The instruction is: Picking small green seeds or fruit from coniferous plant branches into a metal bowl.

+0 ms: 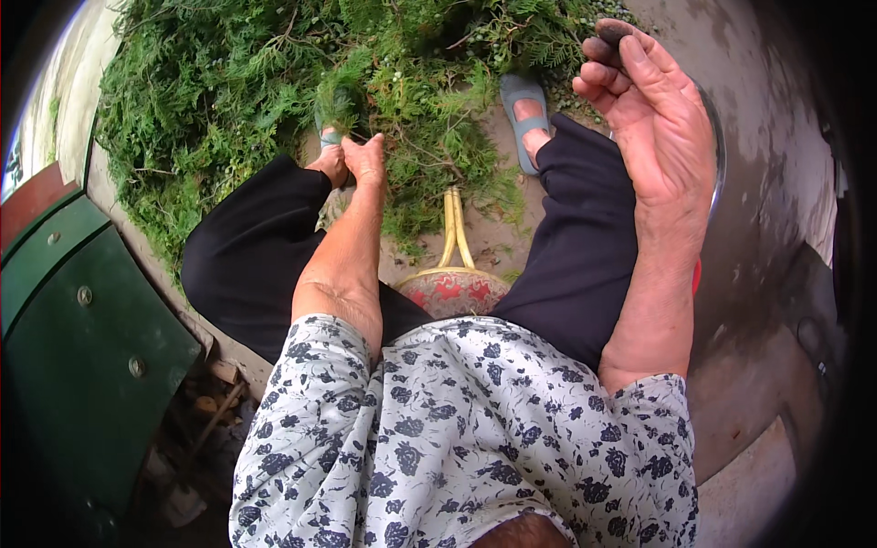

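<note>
My left hand is closed over the pile, pinching a feathery green evergreen sprig that stands up in front of my left foot. My right hand is raised at the right, palm turned up and inward. Its fingers curl toward the thumb, and the fingertips look darkly stained. Whatever may lie between them is hidden. Flat, scaly cut evergreen branches, some bearing small pale cones, are heaped in front of me and around my feet.
I sit on a low seat with a red-patterned cushion and yellow tube frame. A curved metallic rim shows partly behind my right hand. At left stands a dark green panel with round studs. Concrete floor lies to the right.
</note>
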Action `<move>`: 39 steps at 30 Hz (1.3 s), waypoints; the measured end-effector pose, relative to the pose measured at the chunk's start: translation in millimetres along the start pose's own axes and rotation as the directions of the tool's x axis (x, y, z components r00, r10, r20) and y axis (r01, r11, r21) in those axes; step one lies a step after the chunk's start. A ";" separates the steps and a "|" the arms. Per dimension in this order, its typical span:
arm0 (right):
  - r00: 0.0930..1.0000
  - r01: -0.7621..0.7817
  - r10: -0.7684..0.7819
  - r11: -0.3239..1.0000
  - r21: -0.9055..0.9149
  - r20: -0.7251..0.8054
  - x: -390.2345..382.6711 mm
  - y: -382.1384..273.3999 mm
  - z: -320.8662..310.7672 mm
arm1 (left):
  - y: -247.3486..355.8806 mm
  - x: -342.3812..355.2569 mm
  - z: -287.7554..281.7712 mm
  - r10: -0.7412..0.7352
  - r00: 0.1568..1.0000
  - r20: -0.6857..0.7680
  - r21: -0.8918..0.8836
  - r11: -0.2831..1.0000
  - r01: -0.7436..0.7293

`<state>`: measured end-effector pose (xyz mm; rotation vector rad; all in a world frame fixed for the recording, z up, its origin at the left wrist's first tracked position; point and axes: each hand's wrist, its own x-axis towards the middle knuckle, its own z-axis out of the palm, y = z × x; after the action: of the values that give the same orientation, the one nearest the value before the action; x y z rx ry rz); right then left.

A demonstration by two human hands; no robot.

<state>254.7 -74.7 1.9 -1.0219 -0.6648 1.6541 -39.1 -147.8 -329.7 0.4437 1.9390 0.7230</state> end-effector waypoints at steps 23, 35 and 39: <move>0.999 -0.016 0.014 0.999 -0.041 -0.035 4.5 20.9 12.3 | 127.9 -95.2 3.1 0.359 0.899 0.251 -0.233 0.924 -0.304; 0.979 0.159 -0.082 0.883 -0.441 0.189 -27.7 56.9 57.8 | 187.2 -236.0 -55.7 0.658 0.720 0.220 -0.256 0.752 -0.608; 0.914 0.387 -0.249 0.772 -0.505 0.321 -59.8 47.4 83.3 | 201.7 -267.2 -73.8 0.802 0.584 0.126 -0.101 0.596 -0.797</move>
<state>165.5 -141.2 21.2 -1.0405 -1.4722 1.3023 15.9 -173.1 7.8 1.3780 1.5002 1.2426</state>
